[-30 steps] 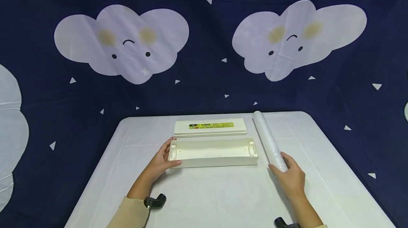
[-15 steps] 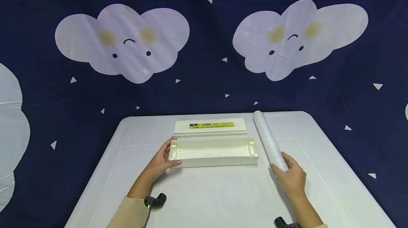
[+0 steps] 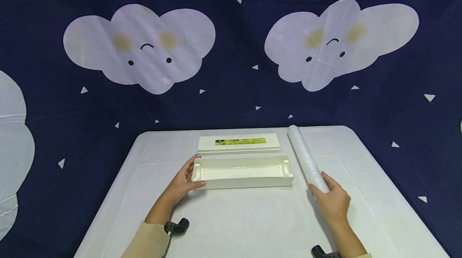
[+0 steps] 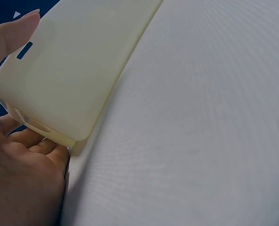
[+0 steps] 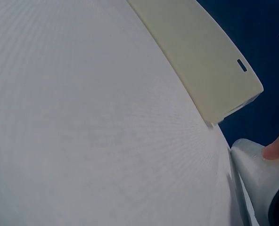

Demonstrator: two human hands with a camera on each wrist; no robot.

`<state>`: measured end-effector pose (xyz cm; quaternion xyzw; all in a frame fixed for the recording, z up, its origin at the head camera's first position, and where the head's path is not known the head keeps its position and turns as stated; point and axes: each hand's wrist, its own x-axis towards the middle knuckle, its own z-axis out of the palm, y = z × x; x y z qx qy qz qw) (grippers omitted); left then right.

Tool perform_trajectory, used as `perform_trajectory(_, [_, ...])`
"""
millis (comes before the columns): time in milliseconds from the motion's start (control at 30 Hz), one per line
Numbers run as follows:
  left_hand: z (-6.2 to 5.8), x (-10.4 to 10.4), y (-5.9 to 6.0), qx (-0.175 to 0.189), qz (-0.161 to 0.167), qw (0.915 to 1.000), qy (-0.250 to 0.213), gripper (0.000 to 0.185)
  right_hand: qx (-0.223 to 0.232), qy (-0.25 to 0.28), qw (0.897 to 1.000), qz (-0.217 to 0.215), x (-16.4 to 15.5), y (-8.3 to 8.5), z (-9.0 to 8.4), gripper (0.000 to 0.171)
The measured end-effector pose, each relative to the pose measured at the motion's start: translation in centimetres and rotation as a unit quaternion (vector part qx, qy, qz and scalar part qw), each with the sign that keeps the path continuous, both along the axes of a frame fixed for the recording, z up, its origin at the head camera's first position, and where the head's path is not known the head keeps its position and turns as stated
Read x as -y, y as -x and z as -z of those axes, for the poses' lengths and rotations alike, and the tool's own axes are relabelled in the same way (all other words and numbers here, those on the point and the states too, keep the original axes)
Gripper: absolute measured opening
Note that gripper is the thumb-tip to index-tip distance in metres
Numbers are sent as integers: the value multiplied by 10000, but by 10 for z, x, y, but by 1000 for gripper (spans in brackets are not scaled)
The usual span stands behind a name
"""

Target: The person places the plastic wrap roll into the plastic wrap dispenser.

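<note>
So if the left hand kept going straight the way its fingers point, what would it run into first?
The left hand already grips the left end of the open cream box; pushing on would likely just press into that end wall.

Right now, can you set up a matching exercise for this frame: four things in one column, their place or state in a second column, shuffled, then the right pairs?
Things:
1. open cream box
2. lid
3. roll of film
4. table

Place or state:
A. lies flat behind the box, green label up
B. gripped at its near end by the right hand
C. covered in white cloth, bears all the rest
D. held at its left end by the left hand

Pairs: 1-D, 2-A, 3-B, 4-C
</note>
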<state>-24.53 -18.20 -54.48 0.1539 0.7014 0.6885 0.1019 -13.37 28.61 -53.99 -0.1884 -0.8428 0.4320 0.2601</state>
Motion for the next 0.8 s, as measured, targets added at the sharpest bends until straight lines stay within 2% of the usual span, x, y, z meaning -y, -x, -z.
perform_trajectory(333, [0, 0, 0, 25, -29, 9999, 119, 112, 160, 159, 9997, 109, 0, -1, 1, 66])
perform_trajectory(600, [-2, 0, -1, 60, -113, 9996, 244, 113, 29, 181, 9998, 68, 2, -1, -6, 65])
perform_trajectory(800, [-1, -1, -1, 56, -58, 9998, 193, 116, -77, 155, 9998, 113, 2, -1, -10, 63])
